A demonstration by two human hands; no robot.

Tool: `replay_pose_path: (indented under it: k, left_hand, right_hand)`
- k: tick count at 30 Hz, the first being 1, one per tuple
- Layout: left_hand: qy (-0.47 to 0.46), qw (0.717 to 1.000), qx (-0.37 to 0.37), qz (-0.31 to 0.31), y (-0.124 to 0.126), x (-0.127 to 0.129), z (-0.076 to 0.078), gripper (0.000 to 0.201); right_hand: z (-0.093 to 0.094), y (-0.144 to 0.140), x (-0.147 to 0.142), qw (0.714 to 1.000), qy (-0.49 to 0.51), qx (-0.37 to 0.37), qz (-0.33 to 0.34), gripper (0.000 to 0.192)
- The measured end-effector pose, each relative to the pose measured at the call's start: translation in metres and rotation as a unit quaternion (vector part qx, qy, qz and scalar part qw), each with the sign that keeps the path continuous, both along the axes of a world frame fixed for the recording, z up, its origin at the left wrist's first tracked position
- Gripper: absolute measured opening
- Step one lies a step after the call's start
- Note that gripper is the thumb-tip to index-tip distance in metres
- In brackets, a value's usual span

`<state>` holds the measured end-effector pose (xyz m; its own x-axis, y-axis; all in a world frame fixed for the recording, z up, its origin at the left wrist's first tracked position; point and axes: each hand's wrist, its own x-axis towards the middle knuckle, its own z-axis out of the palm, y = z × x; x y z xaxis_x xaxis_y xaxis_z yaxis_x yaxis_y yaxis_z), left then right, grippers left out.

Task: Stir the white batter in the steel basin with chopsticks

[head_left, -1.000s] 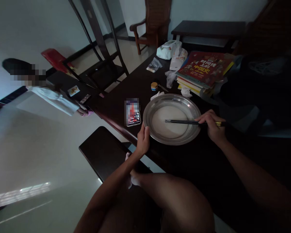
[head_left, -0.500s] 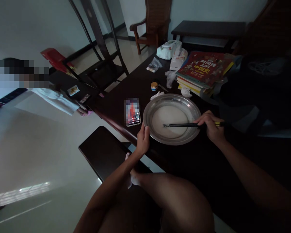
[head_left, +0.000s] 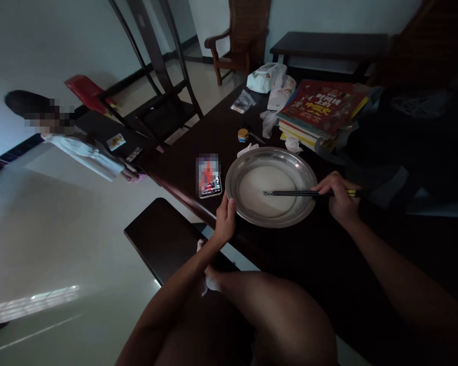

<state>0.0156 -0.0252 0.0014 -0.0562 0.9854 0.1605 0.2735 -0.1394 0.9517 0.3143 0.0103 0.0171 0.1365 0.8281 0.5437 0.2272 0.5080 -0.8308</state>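
A wide metal basin [head_left: 236,206] stands on the dark table, with a whitish mixture [head_left: 265,180] spread over its bottom. My left hand [head_left: 225,218] grips the basin's near-left rim, thumb on top and fingers at the outside. In my right hand [head_left: 341,201] is a pair of black chopsticks [head_left: 295,193], held over the basin's right rim and pointing left. Their tips are at the whitish mixture and look coated with it. Whether the mixture is liquid or paste, I cannot tell.
Left of the basin lies a lit phone [head_left: 209,178]. Behind it are a small gold-lidded jar [head_left: 243,135], crumpled tissue [head_left: 293,145], plastic bags [head_left: 265,79] and stacked books [head_left: 322,109]. A dark bench [head_left: 164,234] stands nearside. A person [head_left: 87,150] is at the far left.
My right hand has shifted slightly to the right, drawing the chopstick tips the same way across the mixture. My left hand and the basin have stayed in place.
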Motion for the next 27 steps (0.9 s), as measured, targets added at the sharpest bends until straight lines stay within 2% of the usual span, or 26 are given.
replay_pose_path:
  k: [4,6,9,12,16,21,24,27]
  left_hand:
    - [0.001,1.000,0.002,0.001,0.0003,0.0011,0.0008,0.075]
    - [0.004,1.000,0.003,0.002,0.0004,0.0011,0.0014,0.076]
    - [0.002,1.000,-0.003,0.002,0.0002,0.0005,0.0020,0.075]
    - [-0.002,1.000,-0.006,0.000,0.0001,0.0006,0.0022,0.076]
    - [-0.002,1.000,-0.002,0.001,0.0002,0.0009,0.0019,0.074]
    - [0.002,1.000,-0.006,0.002,0.0001,0.0001,0.0013,0.075]
    - [0.006,1.000,-0.004,0.001,-0.0001,0.0004,0.0013,0.075]
    - [0.006,1.000,-0.005,0.002,0.0000,0.0006,0.0010,0.074]
  right_hand:
    - [-0.0001,-0.0008,0.0003,0.999,-0.023,-0.014,0.034,0.046]
    - [0.0002,-0.0009,0.0009,0.998,-0.044,-0.028,0.023,0.044]
    - [0.0000,-0.0004,0.0018,1.000,-0.024,-0.020,0.000,0.046]
    - [-0.0011,-0.0003,0.0017,1.000,-0.009,-0.014,0.016,0.047]
    - [-0.0014,-0.0003,0.0010,0.998,-0.049,-0.028,0.016,0.044]
    - [-0.0008,0.0002,0.0012,1.000,-0.005,-0.005,0.005,0.049]
    - [-0.0009,-0.0003,0.0011,0.999,-0.033,-0.021,0.023,0.046]
    - [-0.0014,-0.0004,0.0016,0.998,-0.049,-0.028,0.010,0.045]
